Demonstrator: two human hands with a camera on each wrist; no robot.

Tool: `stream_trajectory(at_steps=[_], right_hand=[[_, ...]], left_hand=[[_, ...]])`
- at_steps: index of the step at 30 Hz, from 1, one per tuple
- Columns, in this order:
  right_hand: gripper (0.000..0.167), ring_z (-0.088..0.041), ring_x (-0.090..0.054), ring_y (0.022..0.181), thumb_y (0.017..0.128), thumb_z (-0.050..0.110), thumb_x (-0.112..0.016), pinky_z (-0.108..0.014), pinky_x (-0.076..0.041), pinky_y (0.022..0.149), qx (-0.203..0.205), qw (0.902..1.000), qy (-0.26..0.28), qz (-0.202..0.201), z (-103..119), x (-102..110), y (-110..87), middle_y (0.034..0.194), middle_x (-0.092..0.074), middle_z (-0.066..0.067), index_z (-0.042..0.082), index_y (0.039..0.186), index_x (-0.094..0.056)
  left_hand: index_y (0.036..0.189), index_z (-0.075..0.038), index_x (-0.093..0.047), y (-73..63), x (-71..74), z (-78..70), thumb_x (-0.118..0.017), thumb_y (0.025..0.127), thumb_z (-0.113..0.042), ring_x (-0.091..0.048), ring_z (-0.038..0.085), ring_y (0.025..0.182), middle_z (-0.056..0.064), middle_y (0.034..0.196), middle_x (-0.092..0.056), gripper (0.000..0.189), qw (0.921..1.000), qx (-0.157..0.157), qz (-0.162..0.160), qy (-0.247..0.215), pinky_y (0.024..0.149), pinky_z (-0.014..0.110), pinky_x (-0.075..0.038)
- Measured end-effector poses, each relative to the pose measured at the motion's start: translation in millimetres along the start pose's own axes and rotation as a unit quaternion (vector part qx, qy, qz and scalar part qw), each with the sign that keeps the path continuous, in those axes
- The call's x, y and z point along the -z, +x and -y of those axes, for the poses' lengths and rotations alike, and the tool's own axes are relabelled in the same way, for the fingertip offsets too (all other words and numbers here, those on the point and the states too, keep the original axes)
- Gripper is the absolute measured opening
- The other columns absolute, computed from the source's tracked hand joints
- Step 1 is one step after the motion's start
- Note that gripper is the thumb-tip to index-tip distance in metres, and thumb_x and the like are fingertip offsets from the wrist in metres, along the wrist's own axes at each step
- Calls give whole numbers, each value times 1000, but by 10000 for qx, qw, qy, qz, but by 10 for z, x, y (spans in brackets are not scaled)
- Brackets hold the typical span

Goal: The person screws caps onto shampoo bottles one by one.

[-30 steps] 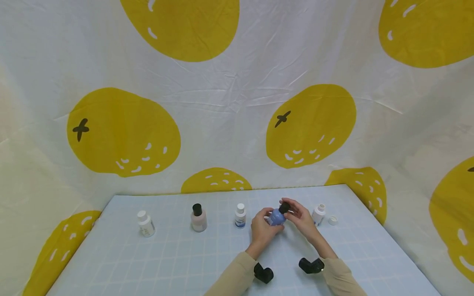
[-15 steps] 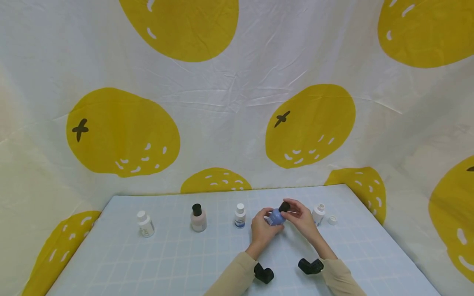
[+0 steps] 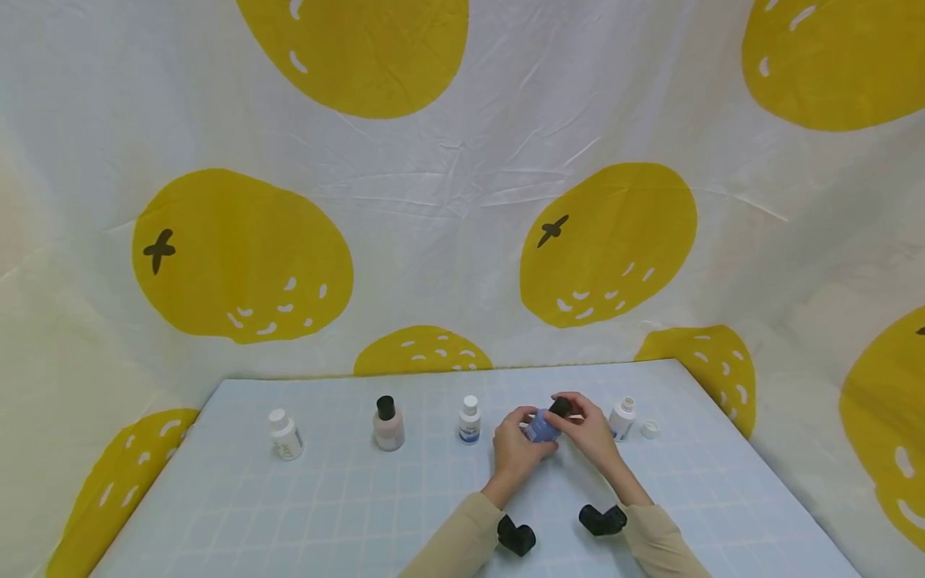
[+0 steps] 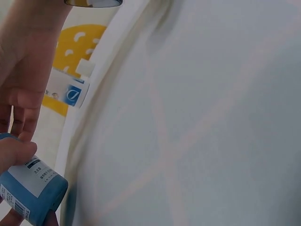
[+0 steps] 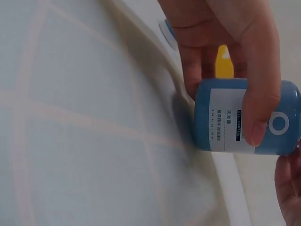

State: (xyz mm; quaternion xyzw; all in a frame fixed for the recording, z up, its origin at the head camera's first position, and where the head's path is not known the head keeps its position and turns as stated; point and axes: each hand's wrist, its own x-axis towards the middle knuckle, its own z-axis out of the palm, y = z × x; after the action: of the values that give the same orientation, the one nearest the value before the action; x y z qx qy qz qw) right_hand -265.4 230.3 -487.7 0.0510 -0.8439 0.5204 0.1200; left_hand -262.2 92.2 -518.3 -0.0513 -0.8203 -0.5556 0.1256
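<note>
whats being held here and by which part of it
A blue bottle: the left hand grip is round its body, the right hand grip on its black cap.

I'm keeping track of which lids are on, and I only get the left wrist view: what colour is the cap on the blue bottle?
Observer: The head view shows a black cap on the blue bottle.
Operator: Is anything touching that cap?
Observer: Yes, the right hand holds it.
Operator: What stands over to the left?
Observer: Three more: a white bottle, a pale pinkish bottle and a white-and-blue bottle.
</note>
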Motion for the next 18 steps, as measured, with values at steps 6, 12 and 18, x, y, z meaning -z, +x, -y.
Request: stream_trajectory(at_steps=[6, 12, 18], right_hand=[[56, -42, -48, 126, 90, 12, -66, -13, -44, 91, 621, 9919, 840, 725, -58, 12, 18, 142, -45, -25, 0, 138, -42], [50, -20, -54, 127, 96, 7, -55, -9, -39, 96, 998, 9804, 1428, 921, -99, 31, 23, 142, -43, -30, -6, 140, -37], [45, 9, -53, 117, 96, -2, -49, -8, -41, 95, 1032, 9760, 1620, 1031, -121, 40, 13, 139, -44, -33, -7, 139, -39]], left_hand=[[107, -15, -67, 19, 17, 16, -89, 61, -16, -61, 9, 80, 2, 98, -70, 51, 10000, -32, -2, 11, 71, 25, -48], [110, -16, -66, 10, 28, 9, -88, 65, -18, -60, 10, 86, 1, 102, -69, 50, 9998, 155, 72, -69, 75, 27, -49], [108, -16, -66, 11, 42, 18, -89, 64, -17, -60, 10, 85, 1, 100, -69, 50, 9998, 159, 24, -70, 72, 26, -49]])
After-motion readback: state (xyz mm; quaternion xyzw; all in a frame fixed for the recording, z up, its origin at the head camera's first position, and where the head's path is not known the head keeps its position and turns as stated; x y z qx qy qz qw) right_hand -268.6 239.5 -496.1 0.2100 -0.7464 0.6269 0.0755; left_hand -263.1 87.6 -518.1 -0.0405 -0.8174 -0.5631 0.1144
